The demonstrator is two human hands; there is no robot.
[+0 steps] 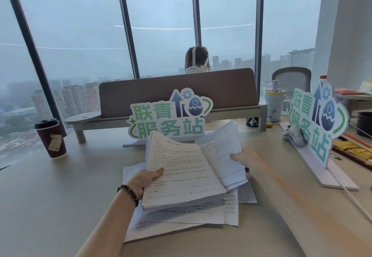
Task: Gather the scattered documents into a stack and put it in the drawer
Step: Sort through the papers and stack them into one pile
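Two bundles of documents are up off the desk point(50, 192) at this moment, and several loose sheets point(181, 219) lie fanned beneath them, so the gathering looks partly done and no drawer is in view. Of the paper, the loose sheets spread widest, overlapping at odd angles near the desk's front edge; they probably need squaring last, once the lifted bundles are merged. The thick bundle point(181, 174) comes next: the left hand point(146, 179) grasps its left edge, thumb on top and fingers hidden underneath, and it sags a little toward its free right side. The thinner bundle point(220, 152) tilts upward behind it, its lower part tucked behind the thick one, pinched at its right edge by the right hand point(241, 157), which is motion-blurred, so the exact finger placement cannot be told. A good way on is likely to lay the thinner bundle flat on the thick one, tap the edges square against the desk, and keep clear of the coffee cup point(52, 139) and the cardboard sign point(168, 116) just behind.
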